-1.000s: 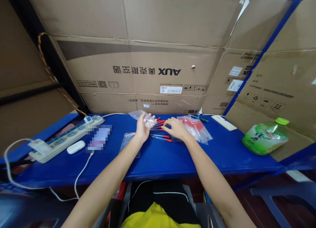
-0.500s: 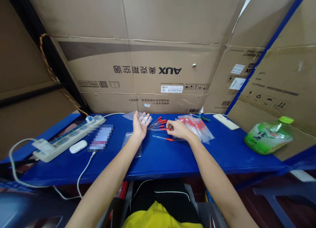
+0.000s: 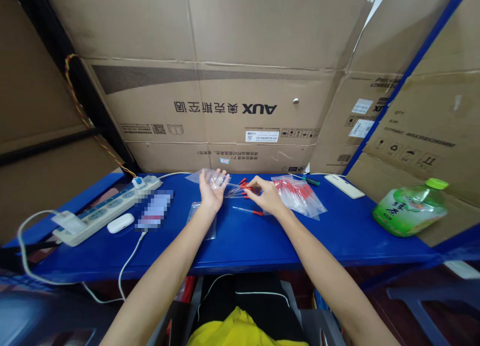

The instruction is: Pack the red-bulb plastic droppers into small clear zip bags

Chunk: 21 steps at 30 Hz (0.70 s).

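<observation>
My left hand (image 3: 211, 190) is raised palm-up over the blue table (image 3: 262, 236), fingers curled round a small clear plastic bag (image 3: 210, 177). My right hand (image 3: 264, 195) pinches a thin red-handled tool (image 3: 240, 188) whose metal tip points into the bag's mouth. Several more red-handled tools (image 3: 245, 182) lie in a loose pile just behind my hands. One lies alone (image 3: 247, 211) on the table in front of my right hand. A flat empty clear bag (image 3: 202, 218) rests under my left wrist.
Filled clear bags of red tools (image 3: 300, 196) lie right of my hand, with a green-handled screwdriver (image 3: 309, 180), a white remote (image 3: 344, 186) and a green bottle (image 3: 410, 210). A power strip (image 3: 101, 211), white earbud case (image 3: 120, 222), phone and cables sit left. Cardboard boxes (image 3: 225, 111) wall the back.
My right hand has picked a red-handled tool from the pile and brought it left to the mouth of the bag. My left hand has stayed raised with the bag.
</observation>
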Each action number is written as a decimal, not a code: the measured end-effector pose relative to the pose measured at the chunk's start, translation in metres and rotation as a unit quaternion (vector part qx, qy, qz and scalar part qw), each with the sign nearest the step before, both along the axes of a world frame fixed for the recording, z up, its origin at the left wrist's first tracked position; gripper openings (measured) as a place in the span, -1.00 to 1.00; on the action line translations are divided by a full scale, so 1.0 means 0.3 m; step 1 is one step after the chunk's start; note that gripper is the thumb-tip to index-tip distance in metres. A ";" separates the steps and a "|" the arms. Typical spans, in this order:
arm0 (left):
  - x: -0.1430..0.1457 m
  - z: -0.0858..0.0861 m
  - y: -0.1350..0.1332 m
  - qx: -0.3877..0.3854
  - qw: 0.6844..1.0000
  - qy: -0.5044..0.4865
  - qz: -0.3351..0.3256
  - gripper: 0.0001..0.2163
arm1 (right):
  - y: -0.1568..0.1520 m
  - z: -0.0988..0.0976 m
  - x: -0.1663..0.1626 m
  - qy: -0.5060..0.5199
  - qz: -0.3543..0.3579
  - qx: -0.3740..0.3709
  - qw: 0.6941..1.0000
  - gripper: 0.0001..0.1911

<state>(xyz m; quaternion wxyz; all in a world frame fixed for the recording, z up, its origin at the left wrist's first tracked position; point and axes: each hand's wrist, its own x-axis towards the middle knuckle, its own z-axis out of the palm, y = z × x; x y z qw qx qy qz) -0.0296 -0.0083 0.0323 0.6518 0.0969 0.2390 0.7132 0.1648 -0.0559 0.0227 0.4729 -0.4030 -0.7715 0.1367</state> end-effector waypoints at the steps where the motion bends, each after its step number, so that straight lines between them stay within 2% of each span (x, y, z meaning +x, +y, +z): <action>1: 0.011 -0.002 -0.007 0.008 1.000 0.005 -0.018 -0.74 | 0.000 -0.008 -0.010 -0.008 -0.010 -0.005 1.000 -0.81; 6: 0.059 -0.016 -0.031 0.039 0.995 0.019 -0.087 -0.77 | 0.001 -0.037 -0.048 -0.048 -0.020 -0.016 0.999 -0.80; 12: 0.071 -0.014 -0.048 0.061 0.991 0.033 -0.113 -0.77 | -0.005 -0.039 -0.071 -0.072 -0.006 0.009 0.997 -0.74; 15: 0.078 -0.005 -0.063 0.059 0.988 0.045 -0.137 -0.80 | -0.003 -0.046 -0.079 -0.076 -0.042 0.008 0.996 -0.77; 21: 0.100 -0.005 -0.080 0.056 0.988 0.047 -0.135 -0.90 | -0.001 -0.052 -0.089 -0.090 -0.142 0.007 0.986 -0.88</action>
